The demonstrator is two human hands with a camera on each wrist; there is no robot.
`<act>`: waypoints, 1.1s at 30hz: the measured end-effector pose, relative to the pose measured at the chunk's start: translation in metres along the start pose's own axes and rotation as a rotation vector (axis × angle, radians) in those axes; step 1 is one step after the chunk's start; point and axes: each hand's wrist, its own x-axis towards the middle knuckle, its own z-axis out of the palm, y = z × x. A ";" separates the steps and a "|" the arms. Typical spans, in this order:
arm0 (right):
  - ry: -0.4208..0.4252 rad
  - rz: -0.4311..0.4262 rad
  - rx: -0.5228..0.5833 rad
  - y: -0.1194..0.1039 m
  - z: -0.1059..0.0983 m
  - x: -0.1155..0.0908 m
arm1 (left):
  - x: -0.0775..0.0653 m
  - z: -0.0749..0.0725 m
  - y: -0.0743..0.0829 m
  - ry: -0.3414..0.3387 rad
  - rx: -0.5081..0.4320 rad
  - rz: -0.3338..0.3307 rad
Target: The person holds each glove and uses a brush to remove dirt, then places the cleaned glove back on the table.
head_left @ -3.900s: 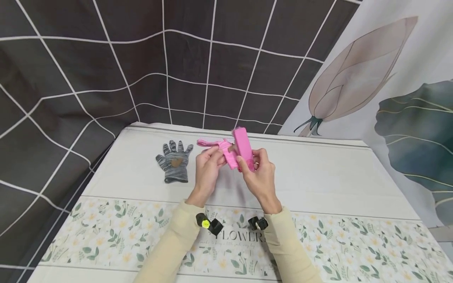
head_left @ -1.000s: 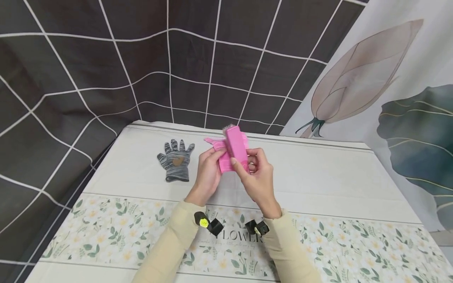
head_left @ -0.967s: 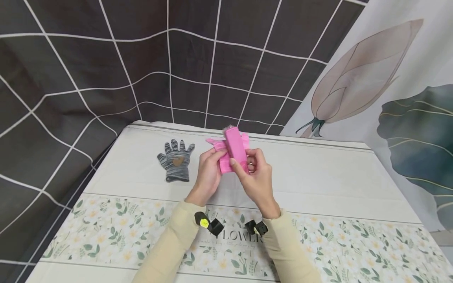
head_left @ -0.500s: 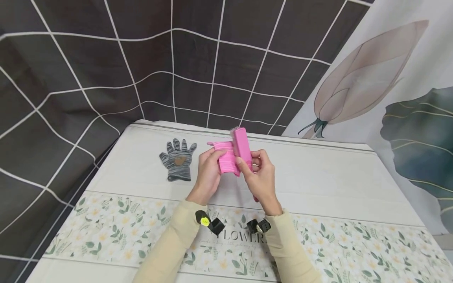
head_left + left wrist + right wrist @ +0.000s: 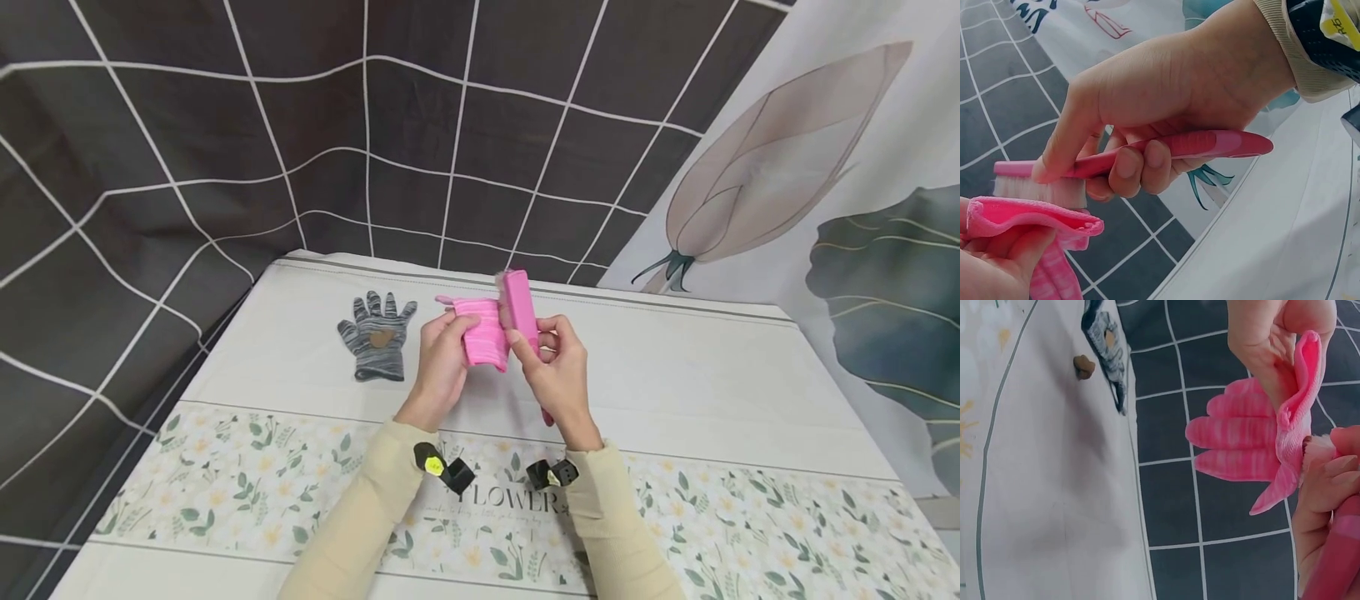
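My left hand point(image 5: 442, 362) holds a pink knitted glove point(image 5: 486, 337) by its cuff, thumb on top. In the right wrist view the glove's fingers point(image 5: 1235, 434) hang free below the hand. My right hand point(image 5: 557, 367) grips a pink brush point(image 5: 520, 304) with pale bristles, the thumb along its head. In the left wrist view the bristles point(image 5: 1038, 189) face the glove's cuff and lie against or just above it. The brush handle point(image 5: 1210, 144) runs back under the right palm. A grey striped glove point(image 5: 378, 354) with a brown patch lies flat left of my hands.
A white tablecloth point(image 5: 697, 375) with a flower-printed band covers the table. A dark curtain with white grid lines point(image 5: 405, 125) stands behind the table, a leaf-printed curtain point(image 5: 847, 250) to the right. In the right wrist view a small brown lump point(image 5: 1084, 367) shows near the grey glove.
The brush has slid from over the middle of the pink glove to its right edge, leaving the knit more exposed. My left hand still holds the cuff; the grey glove lies still.
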 end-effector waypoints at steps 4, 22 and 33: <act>-0.068 0.065 0.165 0.015 -0.001 0.002 | 0.012 -0.014 -0.023 0.025 0.025 0.064; -0.065 0.003 0.003 -0.017 0.008 -0.005 | 0.002 -0.004 -0.010 0.008 0.035 0.029; -0.002 0.002 -0.013 -0.007 0.001 -0.001 | 0.013 -0.015 -0.026 0.035 0.000 0.054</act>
